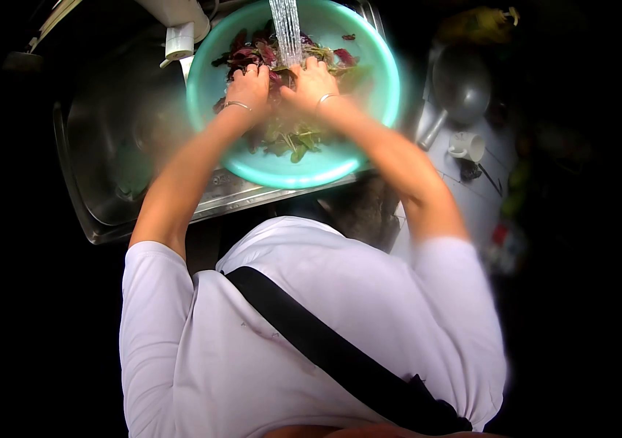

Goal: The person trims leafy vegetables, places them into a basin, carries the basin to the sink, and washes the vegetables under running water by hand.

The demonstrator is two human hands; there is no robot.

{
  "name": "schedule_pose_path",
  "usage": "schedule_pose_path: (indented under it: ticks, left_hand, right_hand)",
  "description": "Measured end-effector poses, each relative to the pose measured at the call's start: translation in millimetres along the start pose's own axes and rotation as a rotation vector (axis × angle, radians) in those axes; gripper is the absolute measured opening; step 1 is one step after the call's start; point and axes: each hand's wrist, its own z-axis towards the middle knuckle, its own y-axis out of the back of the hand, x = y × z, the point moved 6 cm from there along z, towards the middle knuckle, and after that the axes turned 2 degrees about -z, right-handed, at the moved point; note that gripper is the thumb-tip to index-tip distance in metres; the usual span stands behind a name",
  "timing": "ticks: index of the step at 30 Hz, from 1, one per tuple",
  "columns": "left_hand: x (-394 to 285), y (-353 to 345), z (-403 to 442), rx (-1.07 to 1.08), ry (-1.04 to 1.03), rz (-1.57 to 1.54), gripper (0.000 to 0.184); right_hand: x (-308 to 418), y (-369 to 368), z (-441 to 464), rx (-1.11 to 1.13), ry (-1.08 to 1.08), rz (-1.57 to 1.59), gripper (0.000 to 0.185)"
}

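Note:
A turquoise basin (382,109) holds water and loose red-and-green leafy greens (302,142). Both hands are inside it, among the leaves. My left hand (249,89) has its fingers curled over dark red leaves on the left side. Close beside it, my right hand (312,83) grips leaves near the middle, with its thumb toward the left hand. The fingertips of both are partly hidden by greens. A stream of water (287,33) falls from above, just past the hands.
The basin rests over a metal sink (95,131), whose left bowl shows. A pale faucet body (179,42) stands at the upper left. To the right, a metal pan or ladle (461,84) and a white cup (467,146) lie on a white tiled counter (435,157).

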Motion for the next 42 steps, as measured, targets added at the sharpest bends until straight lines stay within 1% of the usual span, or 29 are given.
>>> schedule_pose_path:
  ticks: [1, 2, 3, 4, 5, 8, 9, 10, 11, 12, 13, 14, 16, 17, 18, 20, 21, 24, 25, 26, 28, 32, 34, 35, 37, 38, 40, 41, 42]
  left_hand:
    - [-2.7, 2.2, -8.6, 0.016, 0.009, -0.050, 0.064]
    - [-5.0, 4.2, -17.1, 0.031, 0.019, -0.100, 0.057]
    - [-5.1, 10.4, -24.8, -0.035, 0.033, -0.174, 0.042]
    - [-4.0, 15.9, -30.7, -0.061, 0.044, -0.234, 0.039]
    - [-2.0, 23.5, -35.6, -0.086, 0.056, -0.293, 0.037]
    - [-1.7, 58.5, -54.0, -0.160, 0.089, -0.505, 0.031]
    - [-6.0, 77.6, -60.5, -0.236, 0.051, -0.544, 0.032]
    - [-8.9, 93.2, -64.8, -0.312, 0.013, -0.582, 0.034]
    - [-8.6, 103.1, -66.6, -0.348, -0.057, -0.641, 0.035]
    - [-12.0, 110.4, -72.0, -0.311, -0.086, -0.620, 0.042]
    - [-13.6, 109.6, -77.0, -0.274, -0.088, -0.659, 0.045]
    - [-15.1, 107.7, -83.1, -0.237, -0.089, -0.697, 0.047]
    - [-21.9, 107.2, -105.9, -0.269, -0.142, -0.426, 0.050]
    - [-24.5, 104.5, -117.1, -0.298, -0.161, -0.411, 0.043]
    - [-24.9, 103.4, -127.2, -0.312, -0.129, -0.411, 0.042]
    - [-24.3, 99.3, -149.6, -0.348, -0.051, -0.412, 0.038]
    - [-24.6, 99.6, -159.3, -0.331, 0.001, -0.506, 0.033]
    - [-25.7, 103.7, -180.3, -0.438, -0.021, -0.509, 0.031]
    - [-26.1, 107.3, -188.6, -0.449, -0.009, -0.529, 0.031]
    - [-27.2, 112.5, -200.9, -0.461, 0.003, -0.549, 0.030]
    - [-26.3, 125.4, -222.2, -0.445, 0.051, -0.564, 0.030]
    - [-4.8, 142.0, -257.7, -0.479, 0.115, -0.597, 0.030]
    - [15.1, 148.5, -275.3, -0.493, 0.141, -0.613, 0.031]
    - [24.3, 148.8, -283.9, -0.516, 0.161, -0.655, 0.030]
    - [49.9, 158.2, -298.0, -0.523, 0.203, -0.662, 0.030]
    - [64.4, 162.3, -303.6, -0.527, 0.224, -0.666, 0.030]
    - [88.4, 168.5, -314.1, -0.558, 0.235, -0.695, 0.031]
    - [97.9, 172.1, -319.5, -0.566, 0.245, -0.700, 0.031]
    - [106.7, 174.3, -323.4, -0.574, 0.256, -0.704, 0.031]
  right_hand:
    - [0.9, 4.7, -8.2, -0.008, -0.029, 0.059, 0.054]
    - [1.4, 5.0, -13.3, 0.051, -0.040, 0.136, 0.051]
    - [1.4, 5.5, -18.0, 0.110, -0.050, 0.213, 0.049]
    - [2.1, 7.1, -23.4, 0.169, -0.059, 0.290, 0.048]
    - [5.7, 16.8, -31.6, 0.179, -0.058, 0.433, 0.039]
    - [12.2, 29.7, -42.4, 0.123, 0.002, 1.142, 0.034]
    - [12.8, 40.9, -44.2, 0.136, -0.002, 1.223, 0.030]
    - [15.8, 55.0, -45.8, 0.133, 0.063, 1.316, 0.032]
    - [14.7, 63.9, -45.6, 0.218, 0.065, 1.317, 0.033]
    - [9.7, 69.8, -43.5, 0.302, 0.067, 1.318, 0.033]
    - [0.3, 69.6, -38.9, 0.369, 0.078, 1.089, 0.042]
    - [-7.6, 70.4, -31.3, 0.338, 0.172, 0.641, 0.053]
    - [-17.7, 85.8, -46.8, -0.018, 0.262, 0.071, 0.058]
    - [-23.3, 81.1, -44.7, 0.103, 0.149, 0.143, 0.050]
    - [-27.9, 88.7, -47.0, -0.001, 0.084, 0.186, 0.032]
    - [-32.7, 104.4, -41.1, -0.455, 0.355, -0.140, 0.018]
    - [-40.8, 102.2, -36.6, -0.442, 0.356, -0.277, 0.015]
    - [-55.1, 108.8, -18.9, -0.390, 0.390, -0.705, 0.013]
    - [-55.8, 106.3, -16.7, -0.383, 0.459, -0.735, 0.014]
    - [-49.7, 109.4, -19.1, -0.294, 0.440, -0.794, 0.016]
    - [-50.1, 108.7, -21.2, -0.303, 0.450, -0.805, 0.015]
    - [-40.0, 133.6, -22.2, -0.273, 0.432, -0.621, 0.009]
    - [-15.2, 189.6, -39.6, -0.544, 0.398, -0.310, 0.003]
    - [2.3, 225.7, -48.1, -0.681, 0.363, -0.145, 0.007]
    - [30.5, 298.2, -59.7, -1.003, 0.385, 0.154, 0.005]
    - [47.0, 336.2, -64.7, -1.084, 0.299, 0.181, 0.006]
    - [66.8, 399.5, -53.1, -1.372, 0.336, 0.003, 0.005]
    - [61.3, 426.6, -27.9, -1.366, 0.284, 0.100, 0.006]
    - [45.1, 448.1, 10.3, -1.343, 0.267, 0.185, 0.023]
